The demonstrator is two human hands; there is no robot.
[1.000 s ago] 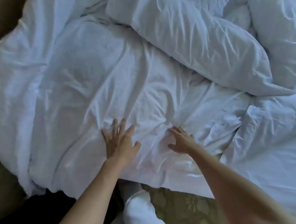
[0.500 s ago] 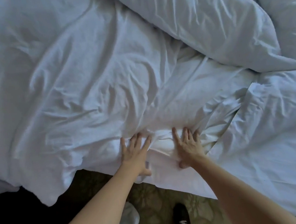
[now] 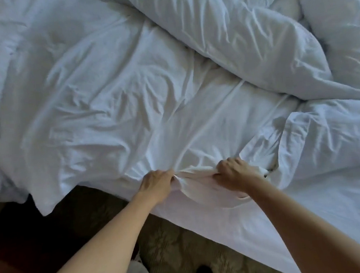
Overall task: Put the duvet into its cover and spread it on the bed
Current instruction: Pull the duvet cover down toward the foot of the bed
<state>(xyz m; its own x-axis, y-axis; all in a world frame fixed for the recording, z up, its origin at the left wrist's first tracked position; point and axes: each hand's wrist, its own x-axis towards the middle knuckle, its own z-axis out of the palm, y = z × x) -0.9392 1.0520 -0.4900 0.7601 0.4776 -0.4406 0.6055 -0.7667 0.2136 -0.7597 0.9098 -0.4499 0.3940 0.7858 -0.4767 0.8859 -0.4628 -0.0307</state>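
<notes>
Two hands are closed on one bunched fold of the white cover (image 3: 127, 101) at the near edge of the bed (image 3: 327, 216). The left hand (image 3: 157, 185) is curled round the left end of the fold, and the right hand (image 3: 235, 174) is curled round its right end; the fingers (image 3: 228, 164) of both are bent tight into the cloth, with a short taut ridge stretched between them. Most of the cover is spread, creased, over the bed beyond the hands, with its left corner hanging over the bed's edge toward the floor (image 3: 185, 246). The duvet (image 3: 241, 31) is heaped as a puffy roll at the far side of the bed, to the right of the cover and well apart from the hands. Whether any part of the duvet is already inside the cover cannot be told.

The cover is judged thin, light and limp: it will bunch and wrinkle readily and is unlikely to slip from a closed fist. A hold at a hem, opening or corner is advised, since a mid-panel grip gathers only loose cloth. The duvet is judged soft, bulky and springy, light for its size; it is best taken by its corners so that the filling is drawn along evenly.
</notes>
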